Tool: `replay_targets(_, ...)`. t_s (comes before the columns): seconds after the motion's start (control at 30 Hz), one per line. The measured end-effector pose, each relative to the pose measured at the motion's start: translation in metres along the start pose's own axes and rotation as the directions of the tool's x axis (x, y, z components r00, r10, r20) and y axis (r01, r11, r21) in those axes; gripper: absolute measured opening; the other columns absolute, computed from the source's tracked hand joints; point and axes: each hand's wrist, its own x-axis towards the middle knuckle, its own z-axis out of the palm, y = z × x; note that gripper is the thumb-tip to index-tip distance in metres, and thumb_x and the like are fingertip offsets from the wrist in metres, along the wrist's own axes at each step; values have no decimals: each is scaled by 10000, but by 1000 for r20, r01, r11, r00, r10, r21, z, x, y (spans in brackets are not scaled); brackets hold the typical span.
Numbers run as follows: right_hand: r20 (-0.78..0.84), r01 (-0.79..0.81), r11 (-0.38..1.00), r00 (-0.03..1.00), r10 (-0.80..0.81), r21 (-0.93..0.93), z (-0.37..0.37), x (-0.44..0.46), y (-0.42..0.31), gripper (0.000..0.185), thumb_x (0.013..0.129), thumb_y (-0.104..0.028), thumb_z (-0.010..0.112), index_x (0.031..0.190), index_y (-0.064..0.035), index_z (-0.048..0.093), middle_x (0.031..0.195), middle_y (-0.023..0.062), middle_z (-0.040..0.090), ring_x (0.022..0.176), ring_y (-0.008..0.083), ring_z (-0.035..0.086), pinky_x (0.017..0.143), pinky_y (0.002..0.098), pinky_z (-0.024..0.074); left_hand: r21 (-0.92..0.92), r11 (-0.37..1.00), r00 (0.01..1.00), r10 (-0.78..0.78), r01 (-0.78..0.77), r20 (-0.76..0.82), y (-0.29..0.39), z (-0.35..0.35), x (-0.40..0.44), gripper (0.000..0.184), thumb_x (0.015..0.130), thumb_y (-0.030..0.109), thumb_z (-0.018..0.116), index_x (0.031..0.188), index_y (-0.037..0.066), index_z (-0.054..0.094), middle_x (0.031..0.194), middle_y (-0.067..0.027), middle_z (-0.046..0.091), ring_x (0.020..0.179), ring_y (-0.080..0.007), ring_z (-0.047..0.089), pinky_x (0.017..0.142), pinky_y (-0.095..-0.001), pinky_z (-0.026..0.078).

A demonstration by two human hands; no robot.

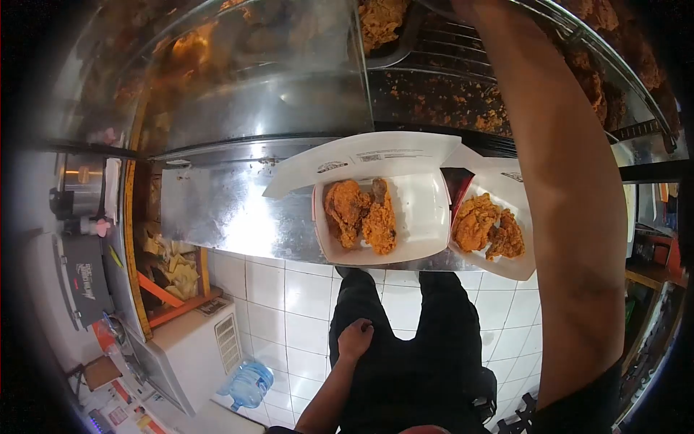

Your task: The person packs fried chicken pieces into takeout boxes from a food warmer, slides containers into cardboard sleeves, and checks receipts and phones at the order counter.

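Observation:
My left hand [356, 340] rests low in front of my dark trousers, its fingers curled closed with nothing visible in them. My right arm [564, 159] stretches up into the fried chicken display cabinet, and the hand itself lies past the top edge of the view. Below that arm, an open white paper box [426, 210] holds two pieces of fried chicken [361, 217], one a drumstick. Beside it on the right, a second open box [510, 272] contains more fried chicken [488, 228], and my forearm covers part of this box.
Both boxes stand on a steel counter [195, 210] along the cabinet's glass [260, 79]. Inside the cabinet are a wire rack [441, 40], crumbs and a tray of chicken [382, 25]. A white appliance [195, 354] and a blue water bottle [251, 383] stand on the tiled floor at left.

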Motion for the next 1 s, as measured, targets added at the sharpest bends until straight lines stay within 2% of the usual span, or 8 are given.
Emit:
replay_targets(0.37, 26, -88, 985, 996, 85, 148, -4, -7, -15, 114, 768, -227, 649, 812, -125, 676, 820, 48, 660, 812, 202, 617, 805, 420, 467, -11, 1000, 1000, -5, 5, 0, -3, -3, -1, 277, 829, 295, 570, 1031, 133, 668, 973, -89, 692, 932, -297, 651, 820, -401, 509)
replay_targets(0.6, 44, -179, 908, 983, 176, 379, -7, -18, -30, 120, 794, -232, 646, 818, -118, 673, 817, 52, 659, 774, 197, 622, 767, 406, 488, -7, 1000, 1000, -10, 10, 1, 2, -2, 0, 268, 833, 293, 570, 1032, 147, 673, 963, -94, 693, 926, -299, 652, 805, -400, 512)
replay_targets(0.87, 128, -302, 568, 937, 325, 766, -1, -30, -47, 131, 823, -239, 644, 824, -111, 670, 813, 57, 659, 730, 192, 628, 724, 390, 512, 17, 1000, 1000, -17, 17, 12, 5, -3, 1, 259, 833, 291, 579, 1025, 141, 669, 960, -91, 695, 921, -295, 654, 799, -403, 513)
replay_targets(0.97, 211, -355, 336, 894, 396, 872, 7, -29, -49, 136, 834, -242, 643, 826, -108, 669, 811, 59, 658, 714, 190, 630, 708, 384, 521, 15, 1000, 1000, 22, -23, 15, 2, -2, 5, 263, 833, 294, 582, 1028, 141, 668, 962, -96, 695, 927, -297, 653, 803, -398, 510)
replay_targets(1.0, 265, -385, 193, 850, 455, 903, 10, -32, -52, 138, 837, -242, 642, 827, -107, 668, 810, 59, 658, 708, 189, 631, 703, 382, 524, 2, 1000, 999, -10, 10, 31, 4, -5, 5, 265, 833, 295, 585, 1031, 141, 669, 963, -99, 694, 930, -297, 652, 807, -395, 509)
